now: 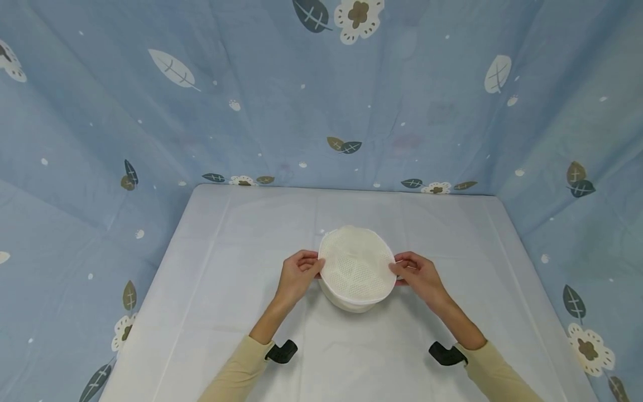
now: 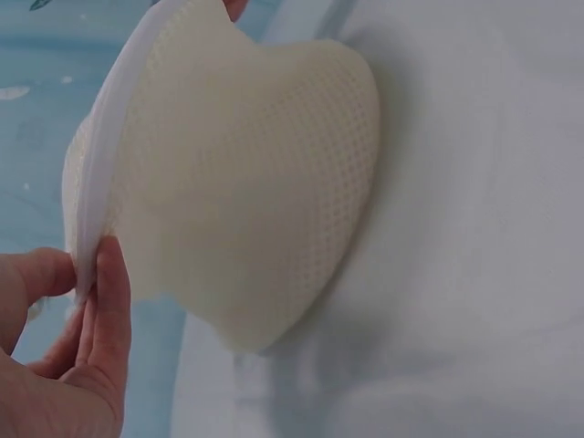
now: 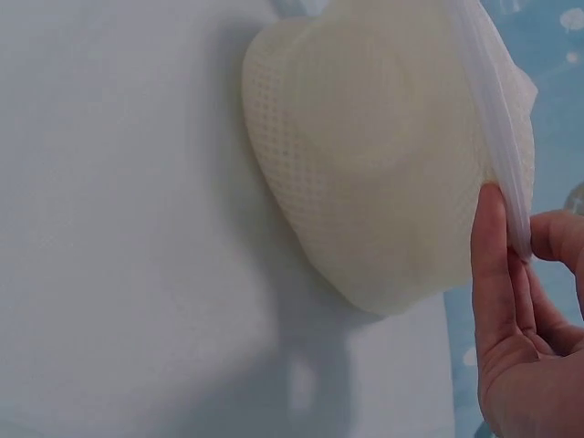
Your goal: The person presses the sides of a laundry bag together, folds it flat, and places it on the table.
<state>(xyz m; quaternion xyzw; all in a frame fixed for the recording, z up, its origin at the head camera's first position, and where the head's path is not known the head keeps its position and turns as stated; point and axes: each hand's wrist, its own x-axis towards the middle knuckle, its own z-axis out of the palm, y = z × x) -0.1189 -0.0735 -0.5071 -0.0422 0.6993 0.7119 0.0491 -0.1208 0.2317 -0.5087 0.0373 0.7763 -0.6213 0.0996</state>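
Observation:
A round cream mesh laundry bag (image 1: 358, 265) with a white band around its rim is held between both hands near the middle of the table. My left hand (image 1: 297, 274) pinches the left side of the rim between thumb and fingers. On the opposite side, my right hand (image 1: 418, 278) pinches the rim in the same way. In the left wrist view, the soft body of the bag (image 2: 246, 182) bulges below the white band (image 2: 100, 155). The right wrist view shows its rounded mesh underside (image 3: 356, 155) close over the white cloth, casting a shadow.
A white cloth (image 1: 226, 240) with fold creases covers the table. Blue curtains (image 1: 281, 84) printed with leaves and flowers hang behind it and along both sides. A black wrist mount (image 1: 282, 352) sits at the left cuff, and another black mount (image 1: 447, 354) at the right.

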